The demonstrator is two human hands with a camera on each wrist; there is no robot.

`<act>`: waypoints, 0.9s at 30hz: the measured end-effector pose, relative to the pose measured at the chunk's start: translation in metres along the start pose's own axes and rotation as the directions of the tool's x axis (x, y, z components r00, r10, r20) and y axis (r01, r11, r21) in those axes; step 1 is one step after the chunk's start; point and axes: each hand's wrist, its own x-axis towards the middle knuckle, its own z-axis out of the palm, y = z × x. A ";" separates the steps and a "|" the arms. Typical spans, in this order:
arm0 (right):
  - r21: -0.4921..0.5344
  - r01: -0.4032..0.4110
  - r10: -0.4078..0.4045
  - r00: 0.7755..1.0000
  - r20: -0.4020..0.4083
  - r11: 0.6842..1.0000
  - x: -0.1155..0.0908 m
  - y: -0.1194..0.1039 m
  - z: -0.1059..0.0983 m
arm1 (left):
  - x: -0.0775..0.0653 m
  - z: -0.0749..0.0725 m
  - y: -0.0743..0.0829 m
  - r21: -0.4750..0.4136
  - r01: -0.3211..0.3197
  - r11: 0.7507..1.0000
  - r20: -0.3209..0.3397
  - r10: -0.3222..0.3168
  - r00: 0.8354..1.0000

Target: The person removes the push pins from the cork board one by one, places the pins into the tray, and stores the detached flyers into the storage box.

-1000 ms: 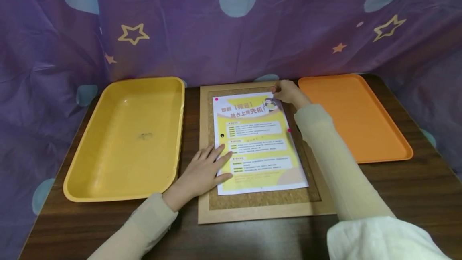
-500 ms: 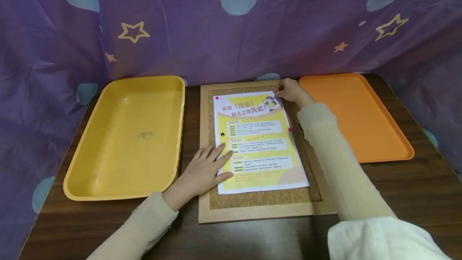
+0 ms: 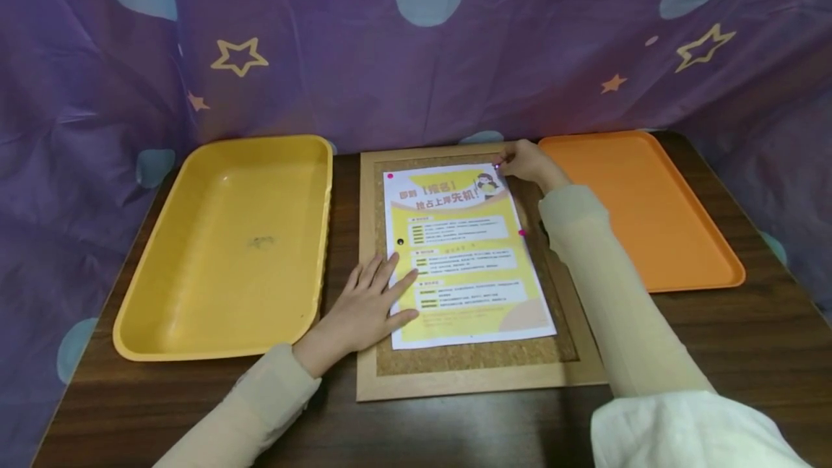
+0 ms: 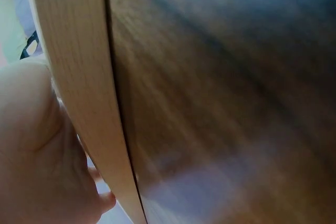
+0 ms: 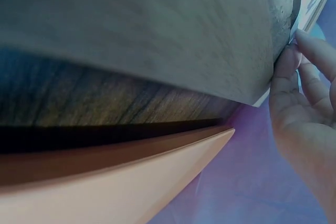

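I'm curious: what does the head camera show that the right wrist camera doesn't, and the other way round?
Only the head view: the left hand resting partly on the sheet, the yellow tray and the black pin.
Only the right wrist view: the palm side of the right hand.
Both: that hand, part of the sheet, the framed corkboard, the orange tray and the purple backdrop.

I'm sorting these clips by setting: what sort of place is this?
Probably a tabletop work corner set up indoors, though the wider room is out of view: a purple star-patterned cloth hangs behind a dark wood-grain table bearing a yellow tray and a framed cork board.
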 end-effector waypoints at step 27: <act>0.041 -0.025 0.026 0.999 -0.028 0.999 0.000 -0.001 0.002 | 0.000 0.001 0.000 0.023 0.010 1.000 0.022 -0.011 1.000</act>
